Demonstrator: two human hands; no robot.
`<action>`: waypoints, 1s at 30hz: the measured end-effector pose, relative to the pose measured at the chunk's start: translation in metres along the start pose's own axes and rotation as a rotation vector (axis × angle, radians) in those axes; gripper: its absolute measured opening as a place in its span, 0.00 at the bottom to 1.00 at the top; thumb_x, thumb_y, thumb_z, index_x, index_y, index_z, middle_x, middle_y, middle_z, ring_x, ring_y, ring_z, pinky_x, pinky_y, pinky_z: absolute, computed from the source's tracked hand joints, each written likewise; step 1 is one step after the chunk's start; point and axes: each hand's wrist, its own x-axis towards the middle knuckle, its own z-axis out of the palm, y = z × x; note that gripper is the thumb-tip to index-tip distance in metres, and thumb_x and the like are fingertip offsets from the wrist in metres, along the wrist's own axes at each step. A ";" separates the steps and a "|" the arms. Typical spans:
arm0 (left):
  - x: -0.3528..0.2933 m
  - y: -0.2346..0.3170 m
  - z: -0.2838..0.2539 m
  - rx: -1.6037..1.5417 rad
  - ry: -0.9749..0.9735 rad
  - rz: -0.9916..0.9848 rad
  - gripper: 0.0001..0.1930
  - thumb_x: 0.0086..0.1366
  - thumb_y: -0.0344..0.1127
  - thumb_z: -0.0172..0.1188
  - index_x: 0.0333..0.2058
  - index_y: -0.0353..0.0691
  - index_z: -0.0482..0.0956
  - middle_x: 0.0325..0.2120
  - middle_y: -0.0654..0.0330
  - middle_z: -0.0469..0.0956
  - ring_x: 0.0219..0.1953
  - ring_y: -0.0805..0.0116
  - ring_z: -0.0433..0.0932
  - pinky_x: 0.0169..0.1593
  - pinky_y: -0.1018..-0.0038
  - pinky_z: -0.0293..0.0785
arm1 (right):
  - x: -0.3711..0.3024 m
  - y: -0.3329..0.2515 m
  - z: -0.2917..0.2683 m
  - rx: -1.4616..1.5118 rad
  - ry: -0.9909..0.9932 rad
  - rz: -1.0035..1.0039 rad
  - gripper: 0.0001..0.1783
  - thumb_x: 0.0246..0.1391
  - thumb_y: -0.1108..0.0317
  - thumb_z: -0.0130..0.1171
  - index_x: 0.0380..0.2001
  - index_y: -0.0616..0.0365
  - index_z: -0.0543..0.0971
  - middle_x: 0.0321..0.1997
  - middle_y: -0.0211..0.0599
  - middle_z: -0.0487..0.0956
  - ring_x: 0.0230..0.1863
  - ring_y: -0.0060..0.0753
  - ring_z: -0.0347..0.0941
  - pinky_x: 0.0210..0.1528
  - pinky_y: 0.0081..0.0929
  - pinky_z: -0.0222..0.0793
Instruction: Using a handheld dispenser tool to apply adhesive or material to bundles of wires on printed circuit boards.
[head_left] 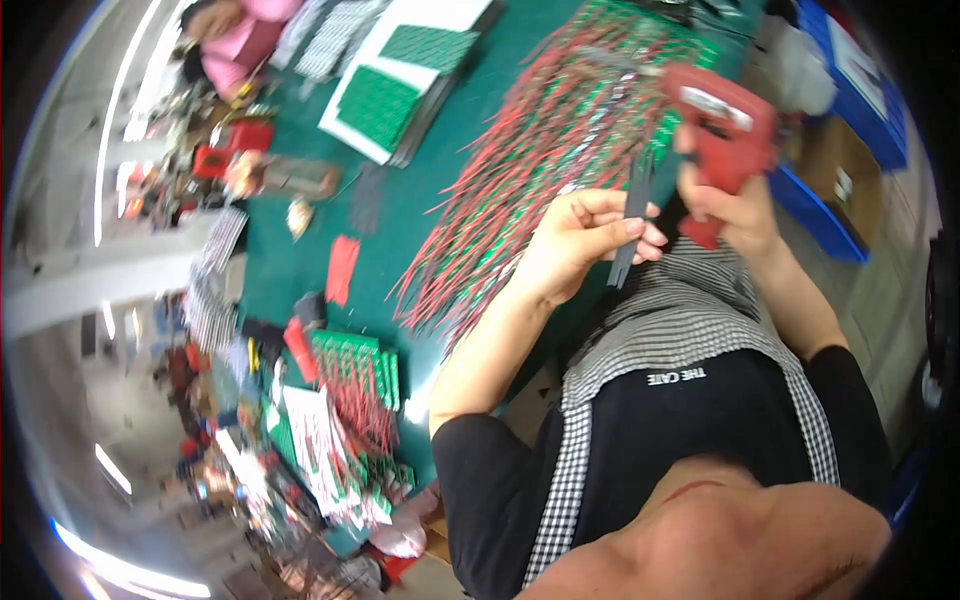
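Head view: left hand [575,245] pinches a dark narrow strip [637,195] between thumb and fingers, one strip or several, can't tell. Right hand [738,208] is wrapped around the grip of a red gun-shaped tool [725,115], motion-blurred, nozzle end pointing left above the red wires [490,170]. Strip sits just left of the tool, in front of the apron [660,320]. Wires fan across the green table [425,165], green boards [610,30] at their far end. Blue bins [820,205] right of the table.
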 end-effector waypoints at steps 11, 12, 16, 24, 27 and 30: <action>0.014 -0.026 0.017 -0.062 -0.150 -0.124 0.12 0.56 0.24 0.50 0.40 0.28 0.68 0.28 0.53 0.76 0.30 0.67 0.76 0.38 0.75 0.73 | -0.001 0.012 0.009 0.009 0.021 -0.056 0.25 0.38 0.75 0.57 0.43 0.63 0.62 0.37 0.32 0.65 0.26 0.16 0.65 0.26 0.12 0.62; 0.014 -0.032 0.016 -0.074 -0.149 -0.092 0.11 0.57 0.25 0.49 0.39 0.28 0.69 0.28 0.53 0.75 0.30 0.67 0.76 0.38 0.76 0.73 | -0.001 0.013 0.009 -0.017 0.009 -0.059 0.28 0.39 0.75 0.56 0.45 0.64 0.59 0.39 0.35 0.63 0.26 0.17 0.64 0.25 0.11 0.62; 0.014 -0.037 0.014 -0.083 -0.104 -0.112 0.08 0.59 0.29 0.49 0.34 0.29 0.70 0.28 0.54 0.76 0.30 0.69 0.76 0.38 0.76 0.73 | -0.008 0.013 0.009 0.024 -0.031 0.080 0.27 0.40 0.75 0.55 0.45 0.64 0.59 0.34 0.34 0.66 0.24 0.16 0.64 0.25 0.12 0.62; 0.013 -0.035 0.011 -0.071 -0.075 -0.093 0.08 0.58 0.28 0.51 0.32 0.28 0.71 0.26 0.53 0.76 0.28 0.69 0.76 0.35 0.78 0.74 | -0.014 0.020 0.017 -0.070 0.012 -0.018 0.24 0.40 0.75 0.56 0.43 0.63 0.62 0.26 0.29 0.67 0.23 0.14 0.64 0.26 0.11 0.61; 0.011 -0.036 0.008 -0.050 -0.096 -0.093 0.08 0.57 0.28 0.52 0.32 0.27 0.72 0.25 0.53 0.76 0.27 0.69 0.76 0.34 0.78 0.74 | -0.015 0.019 0.022 -0.079 0.010 -0.050 0.24 0.41 0.73 0.56 0.44 0.63 0.62 0.25 0.28 0.66 0.23 0.13 0.62 0.25 0.10 0.59; 0.007 -0.031 0.007 -0.077 -0.079 -0.141 0.08 0.56 0.27 0.53 0.33 0.27 0.72 0.25 0.54 0.76 0.26 0.69 0.76 0.33 0.78 0.74 | -0.012 0.015 0.004 -0.126 -0.014 -0.054 0.24 0.43 0.69 0.56 0.44 0.64 0.62 0.25 0.27 0.66 0.22 0.12 0.61 0.21 0.10 0.56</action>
